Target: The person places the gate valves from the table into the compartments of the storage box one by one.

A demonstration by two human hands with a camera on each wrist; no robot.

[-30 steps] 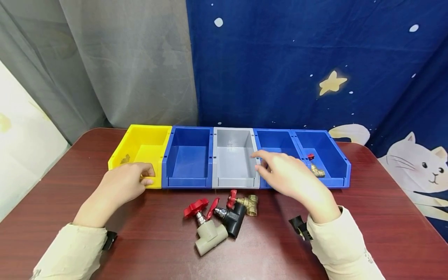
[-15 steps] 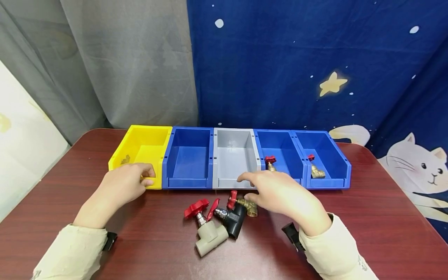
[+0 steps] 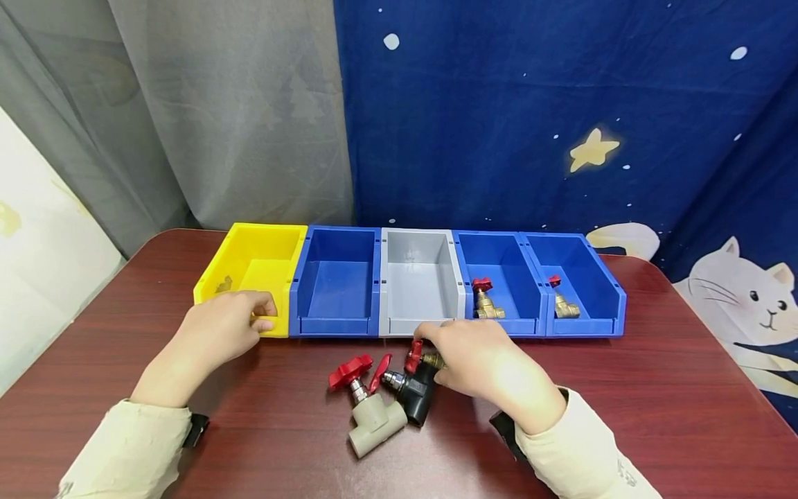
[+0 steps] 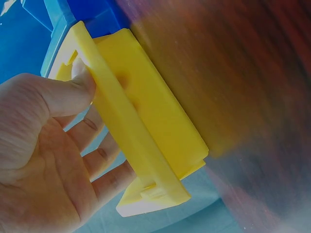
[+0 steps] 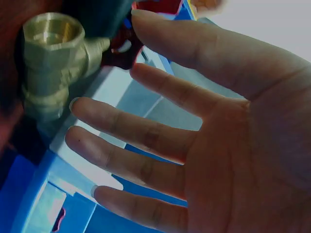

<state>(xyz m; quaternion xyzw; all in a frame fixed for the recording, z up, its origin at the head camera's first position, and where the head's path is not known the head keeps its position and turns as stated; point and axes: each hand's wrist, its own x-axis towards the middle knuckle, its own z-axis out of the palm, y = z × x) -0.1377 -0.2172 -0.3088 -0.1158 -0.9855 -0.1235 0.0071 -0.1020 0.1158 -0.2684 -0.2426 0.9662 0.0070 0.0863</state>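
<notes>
My left hand [image 3: 221, 326] grips the front wall of the yellow bin [image 4: 141, 107], thumb on one side and fingers on the other. My right hand [image 3: 483, 357] is over a brass valve [image 5: 51, 68] on the table, partly covering it in the head view. In the right wrist view, thumb and index fingertips lie right at the valve's dark red handwheel [image 5: 124, 48], the other fingers stretched out and spread. Close beside it lie a black tee-shaped valve [image 3: 418, 396] with a red handle and a beige tee-shaped valve [image 3: 374, 419] with a red handwheel.
Right of the yellow bin, in one row, stand a blue bin [image 3: 339, 324], a grey bin [image 3: 420, 326] and two more blue bins [image 3: 614, 305]. One brass valve [image 3: 488, 306] is in the fourth bin, another brass valve [image 3: 564, 307] in the last. Curtains hang behind the table.
My right hand has come from over the fourth bin down and left to the brass valve on the table, uncovering the valve inside that bin. The left hand has stayed put.
</notes>
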